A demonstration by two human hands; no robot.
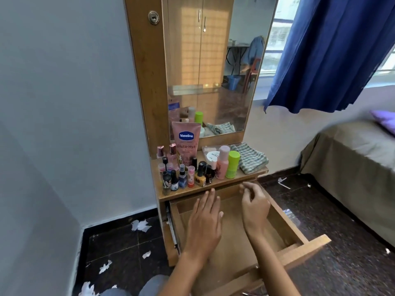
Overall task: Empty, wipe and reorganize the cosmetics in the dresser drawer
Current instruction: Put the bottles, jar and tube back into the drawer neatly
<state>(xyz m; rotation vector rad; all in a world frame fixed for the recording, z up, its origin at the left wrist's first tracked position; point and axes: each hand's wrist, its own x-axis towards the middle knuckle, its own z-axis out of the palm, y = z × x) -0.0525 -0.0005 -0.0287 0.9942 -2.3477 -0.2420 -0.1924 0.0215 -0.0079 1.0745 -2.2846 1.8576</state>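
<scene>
The wooden dresser drawer (299,244) is pulled out and nothing lies inside it. My left hand (206,218) hovers over the drawer with straight fingers pointing at the dresser top. My right hand (254,204) is beside it, fingers loosely curled, holding nothing. On the dresser top (192,192) stand several cosmetics: a pink Vaseline tube (186,142), small nail polish bottles (188,176), a pink bottle (222,162) and a green bottle (233,164). A folded striped cloth (252,158) lies at the right end of the top.
A mirror (213,67) rises behind the cosmetics. Torn white paper bits (140,225) litter the dark floor at left. A bed (352,167) stands at right under a blue curtain (329,54). A grey wall is on the left.
</scene>
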